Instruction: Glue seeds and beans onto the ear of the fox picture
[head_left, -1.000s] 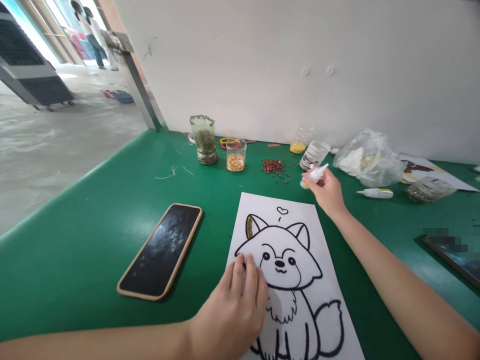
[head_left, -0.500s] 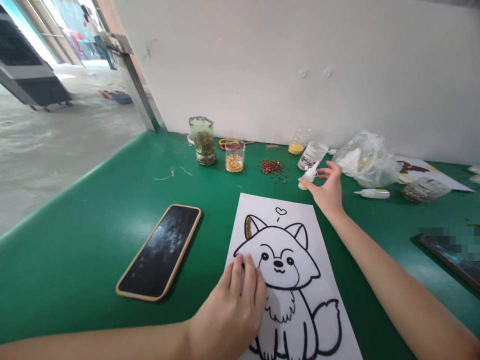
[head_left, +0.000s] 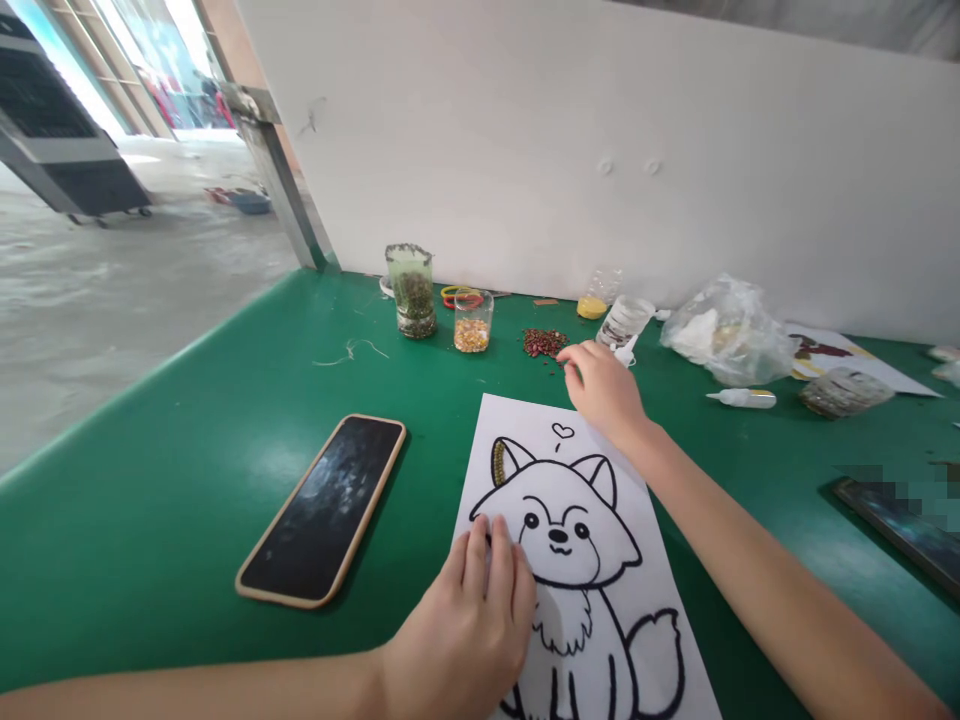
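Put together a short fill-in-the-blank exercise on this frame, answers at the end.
1. In the picture, the phone lies to the ____ of the paper under the left hand.
2. The right hand is beside the beans, which lie on a table coloured ____.
3. The small shape drawn above the animal's head is a ____.
4. The cup of yellow kernels stands just to the ____ of the taller cup.

Missing words: left; green; heart; right.

And not one word, number or brand to be read anywhere! The lying bottle (head_left: 742, 399) shows a yellow patch, but any print on it is too small to make out. The one clear sign is a small outlined heart (head_left: 562, 431), hand-drawn style, above the fox's head on the white sheet (head_left: 660, 560).
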